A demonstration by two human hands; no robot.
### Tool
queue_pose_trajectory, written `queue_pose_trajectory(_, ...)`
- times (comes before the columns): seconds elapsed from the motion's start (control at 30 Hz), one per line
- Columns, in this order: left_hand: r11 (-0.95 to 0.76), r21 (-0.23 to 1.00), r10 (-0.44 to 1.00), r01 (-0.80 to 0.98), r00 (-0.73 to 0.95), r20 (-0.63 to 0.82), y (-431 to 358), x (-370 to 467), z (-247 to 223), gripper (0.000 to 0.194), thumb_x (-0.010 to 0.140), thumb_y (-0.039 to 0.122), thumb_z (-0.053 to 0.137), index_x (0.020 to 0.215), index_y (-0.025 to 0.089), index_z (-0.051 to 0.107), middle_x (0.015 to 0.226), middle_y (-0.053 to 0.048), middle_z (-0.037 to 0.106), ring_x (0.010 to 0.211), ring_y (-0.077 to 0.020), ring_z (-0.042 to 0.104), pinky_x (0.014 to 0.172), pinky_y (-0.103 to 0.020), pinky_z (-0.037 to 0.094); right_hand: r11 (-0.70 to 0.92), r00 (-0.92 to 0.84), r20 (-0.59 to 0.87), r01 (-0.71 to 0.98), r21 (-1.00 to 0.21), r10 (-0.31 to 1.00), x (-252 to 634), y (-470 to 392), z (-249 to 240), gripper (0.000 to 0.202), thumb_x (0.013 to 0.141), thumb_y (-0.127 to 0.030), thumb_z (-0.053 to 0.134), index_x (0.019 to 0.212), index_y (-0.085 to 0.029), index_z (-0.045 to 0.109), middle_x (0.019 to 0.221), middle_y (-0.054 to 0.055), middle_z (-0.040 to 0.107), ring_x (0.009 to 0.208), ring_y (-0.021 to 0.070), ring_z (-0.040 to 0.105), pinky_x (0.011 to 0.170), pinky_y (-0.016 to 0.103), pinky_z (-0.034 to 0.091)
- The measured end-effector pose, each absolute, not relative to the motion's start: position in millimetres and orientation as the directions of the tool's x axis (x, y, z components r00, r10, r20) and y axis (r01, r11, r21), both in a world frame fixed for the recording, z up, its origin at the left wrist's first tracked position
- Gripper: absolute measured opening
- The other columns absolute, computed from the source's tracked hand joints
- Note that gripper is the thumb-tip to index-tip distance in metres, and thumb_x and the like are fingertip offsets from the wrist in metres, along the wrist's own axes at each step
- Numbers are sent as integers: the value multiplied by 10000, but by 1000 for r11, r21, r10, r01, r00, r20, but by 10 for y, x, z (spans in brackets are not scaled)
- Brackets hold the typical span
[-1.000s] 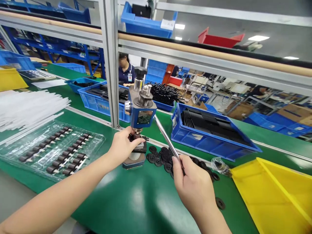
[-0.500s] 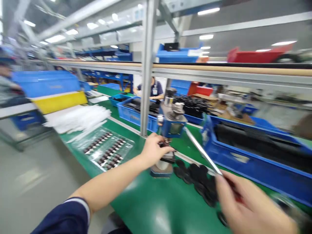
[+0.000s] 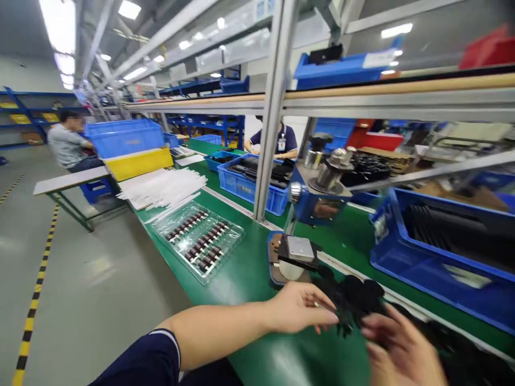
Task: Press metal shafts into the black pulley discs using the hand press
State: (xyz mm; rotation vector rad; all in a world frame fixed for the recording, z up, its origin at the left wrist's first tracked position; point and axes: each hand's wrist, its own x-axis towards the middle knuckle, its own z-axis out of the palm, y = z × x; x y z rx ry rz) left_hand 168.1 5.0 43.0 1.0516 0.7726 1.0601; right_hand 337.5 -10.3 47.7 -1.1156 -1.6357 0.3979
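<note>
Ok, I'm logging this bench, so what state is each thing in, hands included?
Left hand: fingers part-curled, grip unclear
Right hand: blurred, fingers curled, grip unclear
Press: upright
Lever: unheld, slanting
Discs: loosely heaped, blurred
Tray: part-filled with rollers
White strips: loosely piled
Right bin: open, holding black parts

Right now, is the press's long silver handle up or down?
Up: the handle slopes upward from the blue press toward the picture's right edge. The left hand and right hand are both away from it.
</note>
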Motion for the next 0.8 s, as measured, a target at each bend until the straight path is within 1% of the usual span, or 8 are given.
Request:
queue_pose_trajectory(0.07,300,868,915,-395,378,-144,109,1704,143,607,543,558,836,916,120,644,643,-23,631,525,-129,590,515,-257,463,425,-38,456,436,-793,889,3404,-187,218,592,901,-459,567,1377,-148,401,845,40,595,721,156,593,688,316,535)
queue_pose_trajectory(0.13,405,791,882,-459,424,-206,127,1677,-62,578,582,529,838,936,121,633,663,-22,634,528,-112,590,511,-230,446,370,-123,351,402,-838,928,3350,-243,2,573,874,-410,608,1356,-166,417,769,5,581,669,138,577,659,285,527)
queue_pose_trajectory(0.2,495,738,829,-459,505,-242,121,1624,-168,546,619,518,827,941,122,633,686,-22,628,519,-94,571,499,-212,425,332,-143,300,405,-852,943,3265,-264,-125,534,849,-385,637,1310,-187,452,757,-8,592,623,121,556,620,263,511)
queue_pose_trajectory(0.3,589,707,738,-392,618,-272,102,1570,-182,499,660,508,809,927,121,640,724,-36,630,530,-88,553,502,-211,419,259,-75,252,434,-863,965,3194,-275,-160,463,825,-369,665,1224,-204,499,733,-21,615,562,106,521,571,248,484)
queue_pose_trajectory(0.47,615,694,717,-374,633,-294,113,1608,-100,430,664,421,834,910,122,646,852,-76,676,755,-157,645,680,-254,473,251,-104,229,402,-880,968,3248,-305,-95,520,762,-365,728,1205,-207,507,741,-31,625,534,95,500,522,226,464)
queue_pose_trajectory(0.57,627,700,701,-341,640,-316,147,1637,-94,429,666,428,830,901,120,646,869,-89,693,813,-188,664,781,-303,481,257,-114,231,396,-881,966,3274,-295,-94,521,774,-365,722,1215,-204,497,734,-39,619,528,89,490,521,218,454)
queue_pose_trajectory(0.67,634,704,682,-319,660,-315,185,1644,-116,422,687,434,813,913,121,642,893,-102,697,832,-202,669,778,-307,479,273,-116,247,412,-869,962,3281,-272,-126,506,788,-372,715,1208,-203,490,711,-42,611,520,89,480,516,219,434)
queue_pose_trajectory(0.8,663,688,631,-294,715,-302,227,1642,-132,394,739,421,775,937,111,636,914,-127,697,839,-218,671,735,-297,480,288,-101,271,439,-851,957,3295,-260,-169,526,781,-402,730,1202,-211,479,615,-75,542,497,90,453,503,218,400)
